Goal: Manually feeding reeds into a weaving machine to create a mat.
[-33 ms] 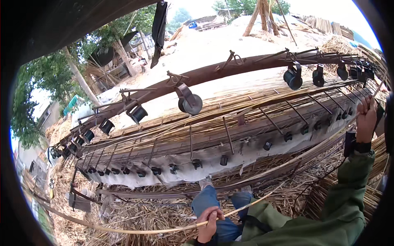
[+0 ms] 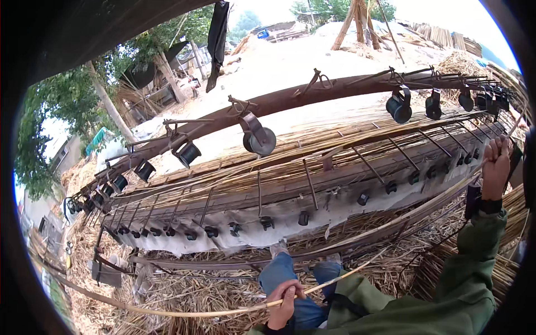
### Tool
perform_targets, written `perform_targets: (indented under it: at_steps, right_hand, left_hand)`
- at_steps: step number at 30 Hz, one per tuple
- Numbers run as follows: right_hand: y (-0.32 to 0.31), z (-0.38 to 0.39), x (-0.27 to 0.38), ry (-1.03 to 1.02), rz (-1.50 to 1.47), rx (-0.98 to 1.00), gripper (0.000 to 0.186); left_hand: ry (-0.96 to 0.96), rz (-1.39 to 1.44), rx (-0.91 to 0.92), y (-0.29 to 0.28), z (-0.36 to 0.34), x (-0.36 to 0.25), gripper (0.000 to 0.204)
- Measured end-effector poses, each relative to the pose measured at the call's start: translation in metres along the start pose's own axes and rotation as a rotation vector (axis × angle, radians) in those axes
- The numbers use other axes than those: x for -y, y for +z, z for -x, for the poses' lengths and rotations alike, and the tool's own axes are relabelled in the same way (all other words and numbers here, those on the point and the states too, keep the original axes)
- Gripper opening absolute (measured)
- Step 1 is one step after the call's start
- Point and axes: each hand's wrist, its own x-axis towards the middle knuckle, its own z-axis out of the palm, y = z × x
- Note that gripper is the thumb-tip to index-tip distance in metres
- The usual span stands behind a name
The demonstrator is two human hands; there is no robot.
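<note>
My left hand [image 2: 283, 307] is closed round a long pale reed [image 2: 212, 311] at the lower middle, above my jeans-clad leg. The reed curves from the lower left up toward the right. At the far right my right hand [image 2: 496, 167] is closed, its fingers round a thin reed stem poking up past them. Before me stretches a long wooden-and-metal frame [image 2: 301, 92] hung with black spools [image 2: 190, 154]. Under the spools, many yellow reeds [image 2: 234, 176] lie lengthwise across metal rods, above a pale cloth strip [image 2: 335, 218] with small dark fittings.
Loose straw [image 2: 184, 287] covers the ground around my feet. Reed bundles [image 2: 508, 234] lie at my right. Beyond the frame are trees [image 2: 50, 128], a leaning pole tripod [image 2: 360, 25], stacked reeds [image 2: 441, 33] and a dark hanging sheet [image 2: 218, 39].
My right hand and forearm have shifted slightly down and to the left. My left hand holds the reed in nearly the same place.
</note>
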Motion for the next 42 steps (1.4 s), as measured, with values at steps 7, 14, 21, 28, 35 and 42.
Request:
perform_targets:
  at_steps: [7,14,21,28,35,42]
  right_hand:
    - [-0.043,-0.048,0.046,-0.046,0.044,0.162,0.018]
    - [0.073,0.155,-0.078,0.467,-0.146,0.133,0.018]
    - [0.076,0.267,-0.136,0.804,-0.303,0.116,0.025]
    - [-0.041,0.192,-0.137,0.646,-0.286,0.191,0.021]
    - [0.055,0.277,-0.156,1.028,-0.200,-0.046,0.019]
    - [-0.097,0.172,-0.157,0.608,-0.159,0.076,0.021]
  left_hand:
    - [0.069,0.014,0.168,0.028,-0.028,-0.019,0.019]
    - [0.131,0.225,0.275,0.037,-0.037,-0.007,0.023]
    - [0.032,0.408,0.110,0.032,-0.053,-0.035,0.033]
    - [0.199,0.365,-0.673,-0.133,-0.056,-0.055,0.031]
    - [0.079,0.477,-0.498,-0.067,-0.075,-0.044,0.022]
    - [0.232,0.400,-0.516,-0.158,-0.117,-0.107,0.017]
